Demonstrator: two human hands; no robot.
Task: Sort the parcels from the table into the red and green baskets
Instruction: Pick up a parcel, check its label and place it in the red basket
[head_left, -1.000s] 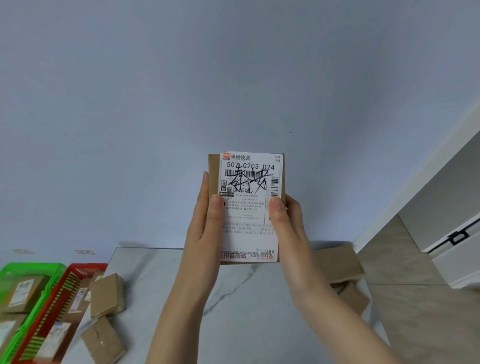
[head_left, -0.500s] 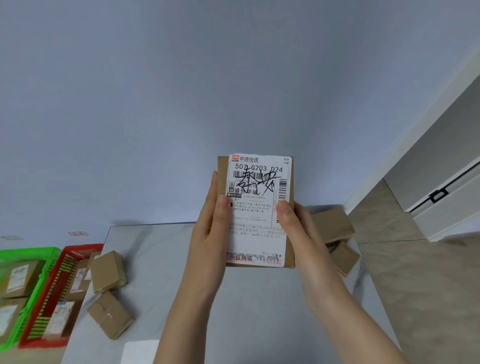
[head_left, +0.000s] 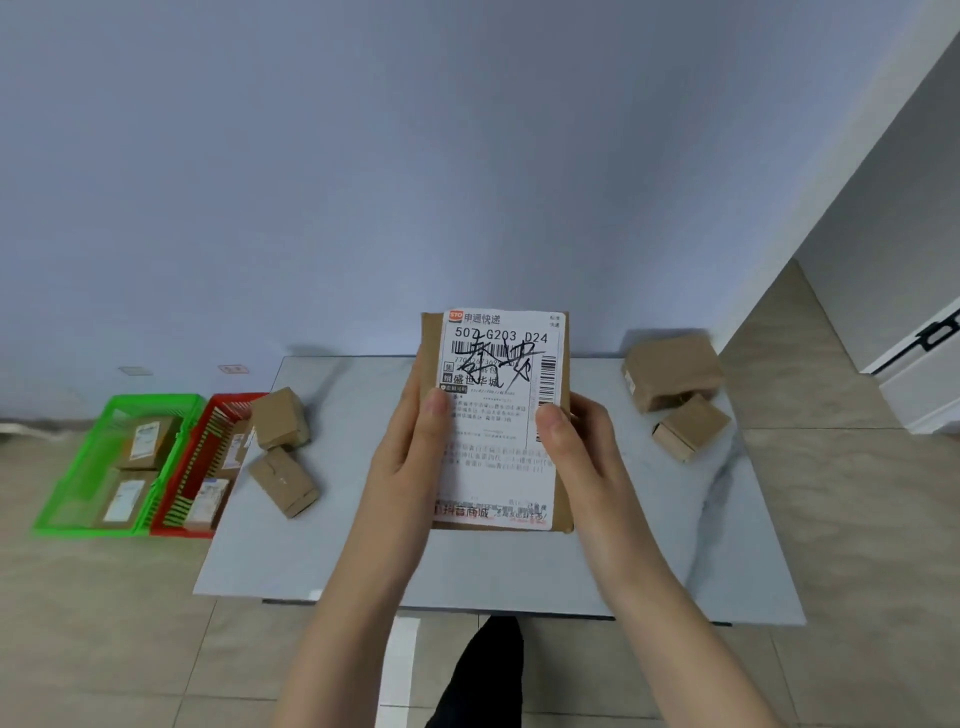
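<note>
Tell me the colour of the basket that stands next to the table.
The basket is red; the head view shows it best.

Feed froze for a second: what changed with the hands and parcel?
The labelled parcel has come down from before the wall to over the table; the view tipped down too. Nothing taken or released: left hand and right hand still hold it. Loose boxes, green basket, red basket unmoved.

Brown parcel (head_left: 429, 348) w/ white label (head_left: 498, 447) (black scribble); green basket (head_left: 150, 399), red basket (head_left: 234, 398).

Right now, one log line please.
left hand, right hand: grip labelled brown cardboard parcel | state: held above grey table, not yet binned
</note>
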